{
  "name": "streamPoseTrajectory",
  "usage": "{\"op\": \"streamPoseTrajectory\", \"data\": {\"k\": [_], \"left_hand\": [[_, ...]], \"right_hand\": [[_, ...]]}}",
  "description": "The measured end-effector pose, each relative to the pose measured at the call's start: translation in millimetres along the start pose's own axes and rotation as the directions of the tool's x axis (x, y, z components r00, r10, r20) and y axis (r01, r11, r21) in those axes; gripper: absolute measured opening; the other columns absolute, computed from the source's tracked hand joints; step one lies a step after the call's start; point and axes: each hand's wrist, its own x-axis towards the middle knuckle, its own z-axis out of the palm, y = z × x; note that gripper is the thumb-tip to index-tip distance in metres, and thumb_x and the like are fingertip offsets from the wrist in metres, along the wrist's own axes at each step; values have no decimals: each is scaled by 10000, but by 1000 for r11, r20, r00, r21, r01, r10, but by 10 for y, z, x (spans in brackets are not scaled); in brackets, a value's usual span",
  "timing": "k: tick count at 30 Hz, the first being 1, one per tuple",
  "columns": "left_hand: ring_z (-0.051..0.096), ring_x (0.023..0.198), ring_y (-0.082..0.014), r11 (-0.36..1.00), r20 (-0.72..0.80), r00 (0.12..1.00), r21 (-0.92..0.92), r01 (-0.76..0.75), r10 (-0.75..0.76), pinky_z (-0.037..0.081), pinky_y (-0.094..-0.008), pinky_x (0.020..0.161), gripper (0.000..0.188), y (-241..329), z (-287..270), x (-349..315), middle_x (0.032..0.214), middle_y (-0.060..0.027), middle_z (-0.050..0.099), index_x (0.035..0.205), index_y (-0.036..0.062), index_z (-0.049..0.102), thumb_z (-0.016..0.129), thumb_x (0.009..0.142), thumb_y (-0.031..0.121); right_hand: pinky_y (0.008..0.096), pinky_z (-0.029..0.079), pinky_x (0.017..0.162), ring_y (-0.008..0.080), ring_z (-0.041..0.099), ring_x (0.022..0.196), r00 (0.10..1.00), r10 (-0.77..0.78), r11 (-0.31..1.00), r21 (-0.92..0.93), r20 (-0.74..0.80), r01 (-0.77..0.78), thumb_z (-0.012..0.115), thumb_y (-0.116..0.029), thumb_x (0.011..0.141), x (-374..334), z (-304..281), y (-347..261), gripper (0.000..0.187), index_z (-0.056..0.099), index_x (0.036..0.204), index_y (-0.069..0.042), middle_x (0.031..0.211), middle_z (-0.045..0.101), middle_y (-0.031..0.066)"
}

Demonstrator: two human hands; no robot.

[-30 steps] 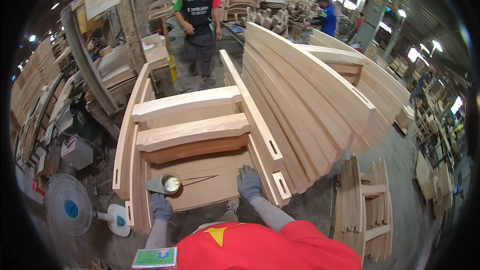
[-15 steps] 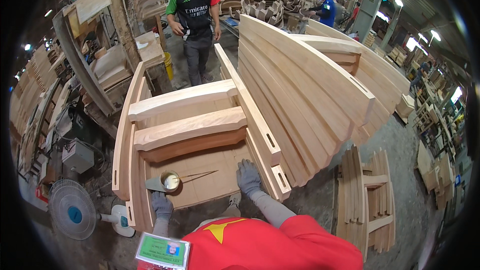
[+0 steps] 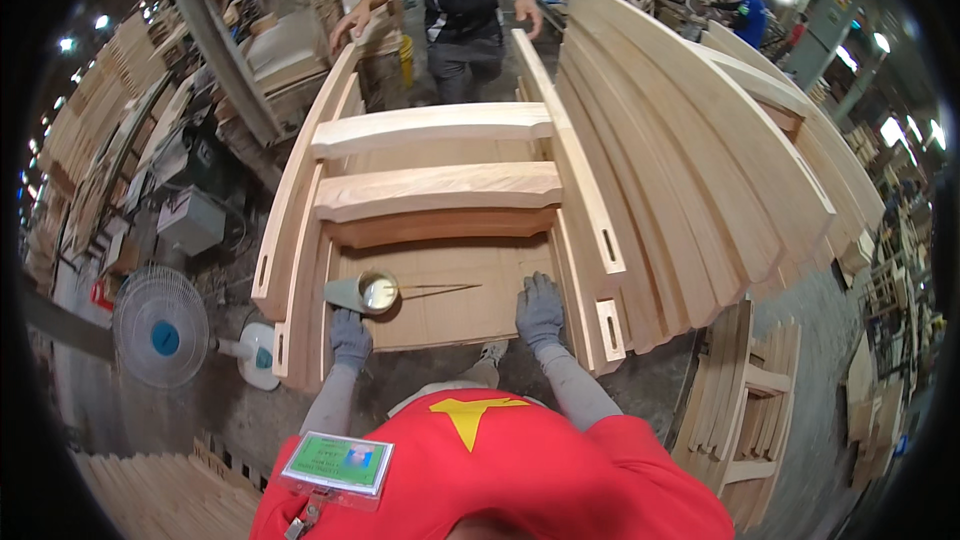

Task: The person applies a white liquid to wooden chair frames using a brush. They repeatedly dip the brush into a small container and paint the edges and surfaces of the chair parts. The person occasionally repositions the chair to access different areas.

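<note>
My left hand [image 3: 350, 338], in a grey glove, rests at the near left corner of a cardboard-covered surface [image 3: 470, 320]. Just beyond its fingers stands a grey cup [image 3: 345, 295] of whitish liquid, a thin stick [image 3: 440, 288] reaching right from its rim. With fingers stretched out, my right hand [image 3: 540, 312], gloved alike, lies on the cardboard's right side beside a wooden rail. Around the cardboard sits a pale wooden frame: a left rail [image 3: 295, 210], a right rail [image 3: 580, 175] and two curved crosspieces [image 3: 440, 185]. Slots show in the rails' near ends.
A co-worker [image 3: 465, 0] stands at the far end, one hand [image 3: 350, 25] at the left rail's tip. Long curved boards [image 3: 660, 180] stack along the right. A fan [image 3: 160, 325] stands at left; more wooden frames [image 3: 740, 400] lie lower right.
The co-worker has come closer, arms reaching toward the frame's far ends. My view has shifted, so the frame sits farther right in the picture. Both my hands keep their places by the cardboard.
</note>
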Motion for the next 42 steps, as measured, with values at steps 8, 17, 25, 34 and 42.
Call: {"op": "streamPoseTrajectory", "data": {"k": [8, 17, 25, 34, 42], "left_hand": [[494, 998, -376, 1000, 39, 999, -16, 24, -24, 398, -452, 898, 303, -53, 35, -27, 1024, -194, 533, 1004, 5, 562, 519, 725, 114], [487, 1059, -352, 999, -83, 996, -11, 39, -40, 390, -434, 930, 285, -14, 57, -94, 1084, -185, 536, 1016, 16, 560, 495, 755, 107], [487, 1176, -335, 999, -161, 987, -38, 25, -30, 358, -415, 1033, 412, 277, -33, -779, 1223, -207, 534, 1178, -8, 542, 544, 787, 122], [513, 1061, -228, 626, -86, 701, -534, 568, -708, 436, -330, 896, 767, 208, -1175, -1799, 1253, -161, 444, 1347, -7, 307, 738, 731, 145], [515, 1049, -184, 600, 105, 791, -594, 536, -603, 403, -289, 918, 562, 7, -1591, -1021, 1178, -138, 539, 1283, -47, 413, 669, 830, 163]], "right_hand": [[466, 322, 1009, 372, 464, 1144, 1000, -21, 1000, -17, -5, 21, 490, -207, 842, 11, 68, -39, 349, 561, 1111, 4, 1218, 522, 217], [459, 319, 1028, 359, 474, 1157, 996, -85, 996, -42, -32, 83, 479, -191, 868, -73, 22, -31, 337, 567, 1132, -1, 1214, 538, 212], [434, 407, 962, 350, 529, 1109, 992, -111, 961, 248, -62, 123, 580, -139, 845, -693, -196, -68, 301, 572, 1113, 0, 1206, 554, 188], [344, 304, 1051, 254, 357, 1296, 648, 646, 404, 540, 403, -739, 696, -150, 789, -2021, -1546, 31, 737, 290, 1380, 22, 1390, 374, 192], [345, 482, 746, 203, 615, 911, 761, 598, 608, 476, 251, -635, 731, -204, 754, -1130, -1876, -2, 435, 547, 1064, 38, 1008, 633, 171]]}}
